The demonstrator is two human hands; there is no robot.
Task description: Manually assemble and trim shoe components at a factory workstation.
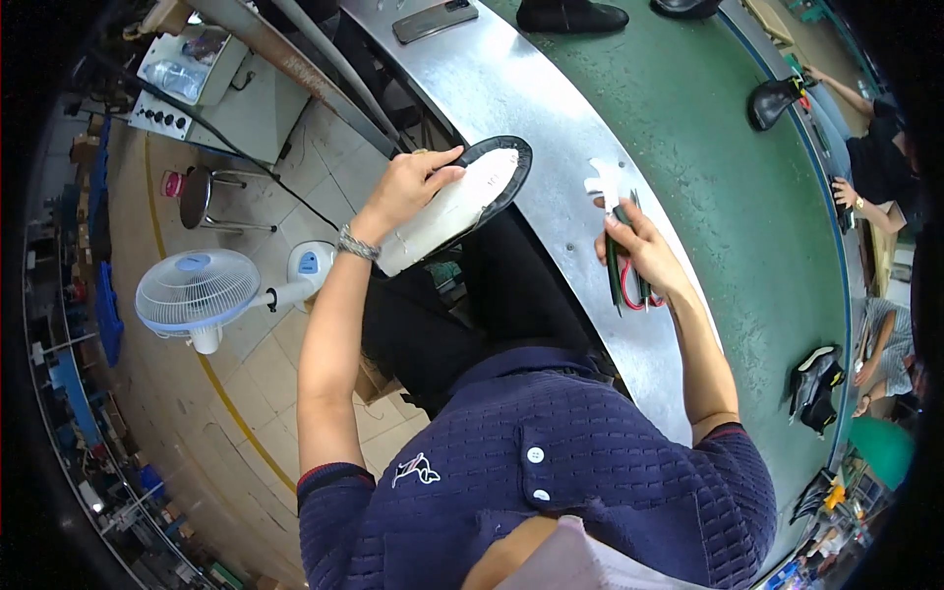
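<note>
My left hand grips the edge of a shoe upper that is turned bottom up. Its underside is white and its rim is black and folded over. Over the metal bench, my right hand closes its fingers round a tool with a dark green handle. A crumpled white piece shows just beyond the fingertips. Beside the palm, a red loop handle and other thin tools are partly covered by my hand.
A phone lies at the bench's far end. Right of the bench runs a green belt, with black shoes along it and people working beyond. To the left stand a fan, a stool and a white machine.
</note>
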